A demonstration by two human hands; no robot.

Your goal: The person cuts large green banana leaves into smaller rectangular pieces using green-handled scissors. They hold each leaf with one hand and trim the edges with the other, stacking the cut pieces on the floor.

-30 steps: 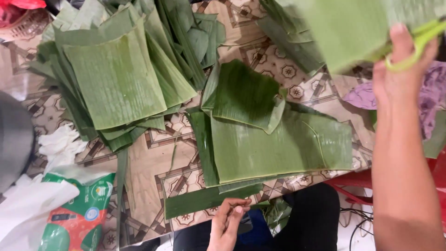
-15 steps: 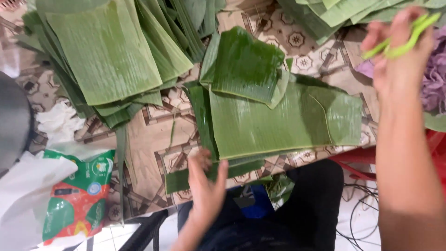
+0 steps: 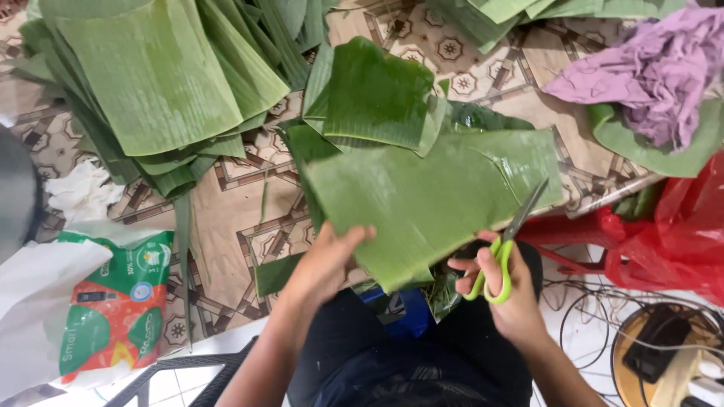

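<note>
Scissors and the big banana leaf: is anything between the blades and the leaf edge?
Nothing visible. The right hand holds the scissors with the blades already at the right edge of the big banana leaf. The left hand grips the leaf's near edge, clear of the blades.

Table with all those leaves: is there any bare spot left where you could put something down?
One bare patch of the patterned table lies between the leaf stack and the big leaf that the left hand holds. A smaller one sits upper right, beside the purple cloth. The top edge is crowded with leaves; the right hand holds green-handled scissors.
</note>
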